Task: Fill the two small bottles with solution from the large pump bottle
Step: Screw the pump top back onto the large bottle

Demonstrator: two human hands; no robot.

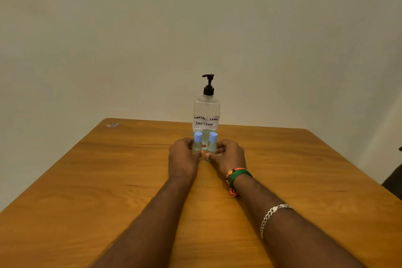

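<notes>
Both forearms reach in from the bottom edge, cut off below the elbows, and run forward across the wooden counter point(87, 180) until the hands nearly meet at its middle. On the right forearm a silver chain bracelet point(273, 216) lies loose, and further up at the wrist sit green and orange thread bands point(237, 177). Each hand lies knuckles-up with the fingers curled inward. Left hand point(183, 156) has its grip closed round the left small bottle point(197, 143), thumb and fingers wrapping the lower body; right hand point(227, 155) has its grip closed round the right small bottle point(212, 142) the same way. The two thumbs come almost tip to tip between the bottles. Both small bottles stand upright, just beside each other, with pale blue caps on and a faint greenish tint in their clear bodies; the fingers hide their bases, so whether they rest on the counter or are lifted off it cannot be told. Directly behind them, near the far edge of the counter, stands the large pump bottle point(206, 111), clear with a black pump head and a white label hand-lettered "CONTACT LENS SOLUTION". Its lower part is screened by the small bottles and hands, and its liquid level is hard to make out. A small scrap point(112, 125) lies at the far left corner, too blurred to identify.
</notes>
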